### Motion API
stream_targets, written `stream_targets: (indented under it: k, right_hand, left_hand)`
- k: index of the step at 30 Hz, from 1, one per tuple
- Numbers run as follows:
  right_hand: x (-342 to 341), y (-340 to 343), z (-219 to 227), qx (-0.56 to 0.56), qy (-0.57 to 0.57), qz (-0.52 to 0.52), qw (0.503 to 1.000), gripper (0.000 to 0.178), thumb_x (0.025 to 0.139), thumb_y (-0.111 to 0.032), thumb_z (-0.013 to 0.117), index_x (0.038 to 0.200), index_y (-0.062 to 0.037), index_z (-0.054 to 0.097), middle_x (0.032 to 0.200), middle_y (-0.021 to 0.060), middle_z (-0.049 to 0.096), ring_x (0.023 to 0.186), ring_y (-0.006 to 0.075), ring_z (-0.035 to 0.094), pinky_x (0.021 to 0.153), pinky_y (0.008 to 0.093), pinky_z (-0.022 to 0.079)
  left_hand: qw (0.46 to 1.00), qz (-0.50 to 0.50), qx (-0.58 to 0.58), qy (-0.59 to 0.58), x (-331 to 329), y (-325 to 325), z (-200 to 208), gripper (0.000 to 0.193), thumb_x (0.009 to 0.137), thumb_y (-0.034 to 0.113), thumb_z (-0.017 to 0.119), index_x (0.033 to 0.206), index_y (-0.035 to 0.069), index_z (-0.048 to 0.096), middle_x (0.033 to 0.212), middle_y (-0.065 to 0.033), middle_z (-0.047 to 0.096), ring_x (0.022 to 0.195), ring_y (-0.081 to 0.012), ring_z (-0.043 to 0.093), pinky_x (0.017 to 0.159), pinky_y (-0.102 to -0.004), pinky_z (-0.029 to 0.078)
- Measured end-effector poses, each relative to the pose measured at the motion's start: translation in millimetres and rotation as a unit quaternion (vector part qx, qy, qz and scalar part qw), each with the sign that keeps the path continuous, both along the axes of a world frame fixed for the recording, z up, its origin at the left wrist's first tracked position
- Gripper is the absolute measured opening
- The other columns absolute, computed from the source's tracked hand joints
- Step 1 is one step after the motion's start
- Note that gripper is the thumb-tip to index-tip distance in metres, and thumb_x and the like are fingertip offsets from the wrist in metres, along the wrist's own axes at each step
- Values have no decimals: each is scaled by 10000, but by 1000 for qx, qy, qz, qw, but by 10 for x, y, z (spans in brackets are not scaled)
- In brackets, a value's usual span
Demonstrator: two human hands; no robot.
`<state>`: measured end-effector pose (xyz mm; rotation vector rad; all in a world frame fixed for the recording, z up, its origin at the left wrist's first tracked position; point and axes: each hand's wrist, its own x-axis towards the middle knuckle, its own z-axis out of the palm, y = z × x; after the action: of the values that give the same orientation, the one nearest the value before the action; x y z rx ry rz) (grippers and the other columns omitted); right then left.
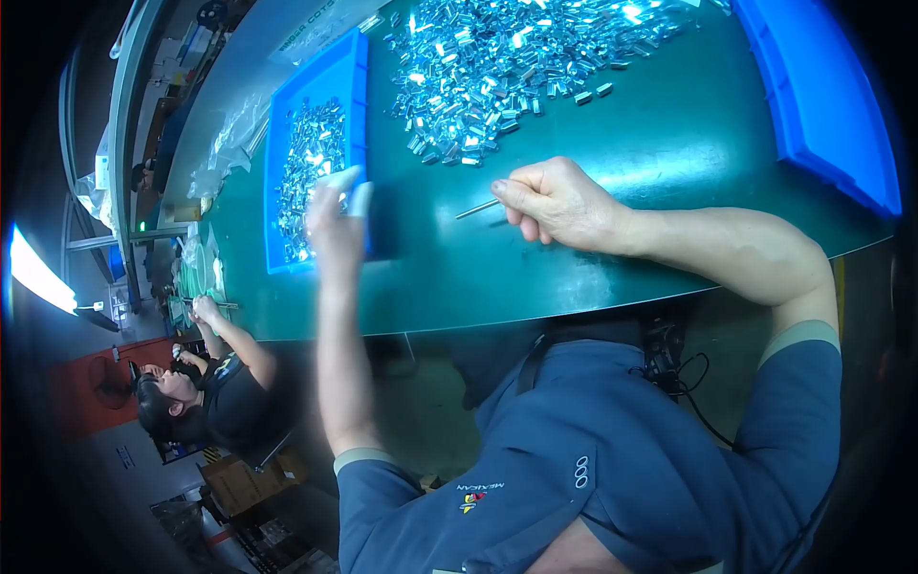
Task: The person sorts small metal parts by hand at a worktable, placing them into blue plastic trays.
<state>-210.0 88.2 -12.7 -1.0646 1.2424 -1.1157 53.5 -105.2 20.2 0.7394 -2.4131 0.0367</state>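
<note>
My right hand is closed around a thin metal rod, whose tip points left over the green table. My left hand is blurred by motion at the right side of a blue tray. Its thumb and fingers look apart, with pale coverings on some fingertips, and nothing shows between them. Small shiny metal pieces lie inside that tray, partly hidden by my left hand. Beyond my right hand spreads a large pile of similar short metal sleeves.
Another blue tray stands at the table's right end. Two loose sleeves lie at the pile's edge. Clear plastic bags rest at the far left. A co-worker sits farther along the table, hands over it.
</note>
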Motion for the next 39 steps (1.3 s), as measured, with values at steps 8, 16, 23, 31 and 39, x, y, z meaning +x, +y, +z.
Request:
stream_targets:
  k: [8, 16, 23, 31, 39]
  right_hand:
    - [-42, -39, 48, -28, 34, -48, 998, 382, 1096, -322, 586, 857, -33, 662, 715, 12, 652, 609, 68, 588, 552, 251, 477]
    - [-90, -109, -48, -63, 89, -63, 992, 290, 1066, -261, 630, 898, -28, 669, 734, 8, 652, 639, 74, 571, 584, 266, 473]
    - [-86, -90, -60, -138, 204, -52, 968, 278, 1052, -237, 638, 884, -22, 692, 687, 32, 656, 615, 84, 579, 575, 280, 464]
    - [-116, -64, 46, -58, 148, -16, 987, 332, 1081, -247, 582, 880, -9, 697, 679, 45, 669, 586, 104, 605, 561, 294, 496]
    - [-77, -81, -34, -110, 174, -23, 978, 292, 1071, -226, 595, 889, -21, 695, 723, 52, 686, 627, 135, 635, 594, 307, 514]
  left_hand:
    - [992, -8, 120, -41, -537, 179, -329, 246, 890, 44, 797, 1131, 31, 750, 952, -114, 692, 843, -239, 693, 760, -348, 552]
    - [967, -85, 234, 58, -545, 612, -196, 191, 864, -4, 797, 1041, 34, 737, 980, -121, 705, 854, -266, 690, 716, -354, 558]
    - [978, -146, 147, 20, -577, 689, -139, 187, 856, -6, 804, 1023, 33, 728, 950, -120, 712, 862, -278, 692, 727, -370, 556]
    - [957, -130, 251, 62, -599, 748, -233, 179, 871, -14, 790, 1026, 19, 706, 953, -127, 717, 870, -287, 707, 755, -373, 559]
    - [922, -160, 340, 98, -635, 806, -347, 202, 883, 28, 801, 1064, 25, 713, 972, -117, 727, 875, -243, 712, 755, -341, 555]
